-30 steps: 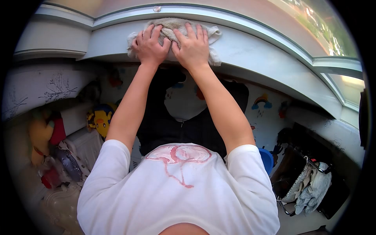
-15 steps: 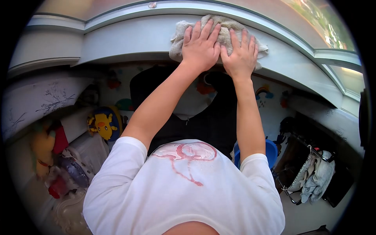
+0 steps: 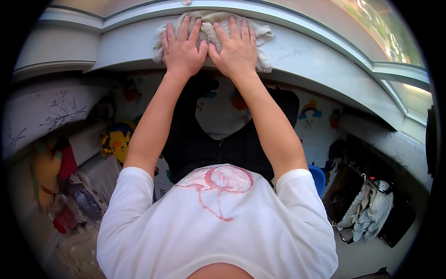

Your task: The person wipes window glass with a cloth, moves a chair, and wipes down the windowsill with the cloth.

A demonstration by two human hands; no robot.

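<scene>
A beige towel [image 3: 210, 19] lies bunched on the white windowsill [image 3: 316, 58], against the foot of the window frame. My left hand [image 3: 184, 53] presses flat on the towel's left part with its fingers spread. On the right part, my right hand [image 3: 236, 52] lies flat too, its fingers apart and pointing toward the window. The two thumbs nearly meet in the middle. Both palms hide much of the cloth, and neither hand grips it. The towel's edges stick out past the hands on either side.
Window glass [image 3: 381, 28] rises beyond the sill. A black chair-like shape [image 3: 209, 153] stands below my arms. Plush toys [image 3: 116, 143] and bags are at the left. A blue basin [image 3: 318, 180] and a metal rack with light cloths [image 3: 374, 214] sit at the right.
Both hands have slid left along the windowsill, dragging the towel with them. They stay flat on it, and more of the sill shows on the right.
</scene>
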